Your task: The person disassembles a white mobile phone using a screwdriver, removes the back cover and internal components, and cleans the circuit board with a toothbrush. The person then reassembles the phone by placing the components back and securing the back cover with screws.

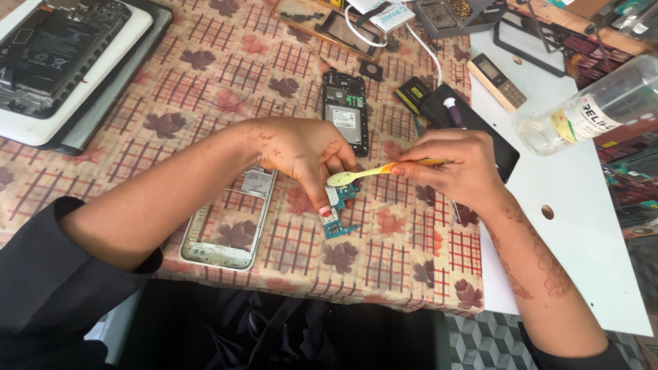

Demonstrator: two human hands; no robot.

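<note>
Now toothbrush (373, 171) crosswise, head leftward

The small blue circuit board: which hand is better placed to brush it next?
Right, probably. The right hand holds the yellow toothbrush with its head over the small blue circuit board, while the left hand grips the board.

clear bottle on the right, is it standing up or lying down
Lying down. The clear bottle rests on its side on the white board, its length running across the surface with the mouth end pointing left.

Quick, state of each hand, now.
Left hand: closed on a blue circuit board.
Right hand: closed on a yellow toothbrush.
</note>
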